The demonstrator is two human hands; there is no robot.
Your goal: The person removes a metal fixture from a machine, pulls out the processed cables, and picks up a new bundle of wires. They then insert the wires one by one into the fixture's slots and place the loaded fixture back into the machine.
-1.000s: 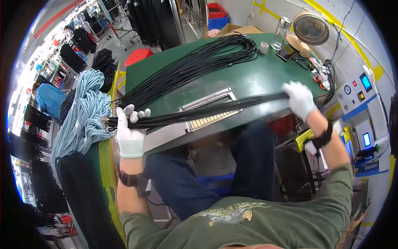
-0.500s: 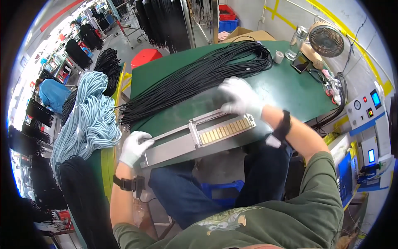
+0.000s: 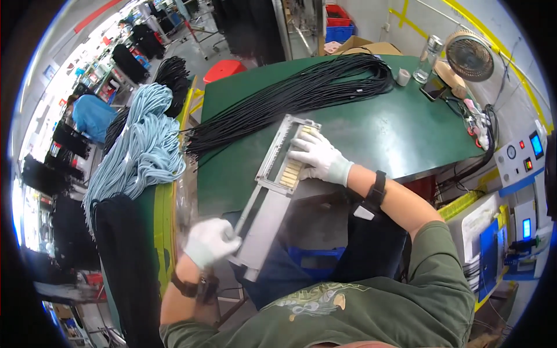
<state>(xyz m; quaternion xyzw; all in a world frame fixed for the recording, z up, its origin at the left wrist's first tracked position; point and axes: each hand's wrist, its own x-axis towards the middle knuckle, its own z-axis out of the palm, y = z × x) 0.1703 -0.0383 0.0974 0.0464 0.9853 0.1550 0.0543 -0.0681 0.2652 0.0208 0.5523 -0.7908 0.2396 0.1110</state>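
Observation:
A long, flat metal fixture [image 3: 264,232] slants from my lap up over the table's near edge. Its far half is a frame holding a row of brass-coloured blocks [image 3: 290,173], partly hidden under my fingers. At the near end my left hand [image 3: 212,240], in a white glove, is closed on the fixture's left edge. My right hand [image 3: 320,158], also gloved, grips the far half from the right, its fingers lying across the blocks. Beyond the fixture, a bundle of long black cables [image 3: 301,87] stretches over the green table [image 3: 406,139].
Light-blue cables [image 3: 142,139] and black ones [image 3: 125,261] drape at the left. A fan [image 3: 470,55], a glass bottle [image 3: 428,58], a small cup [image 3: 402,77] and a phone [image 3: 434,88] stand or lie at the back right. A red stool [image 3: 223,71] is behind the table.
The fixture has turned from lying nearly crosswise to a steep slant, its near end pulled toward me. My right hand has come down onto the blocks; my left hand has moved nearer my body.

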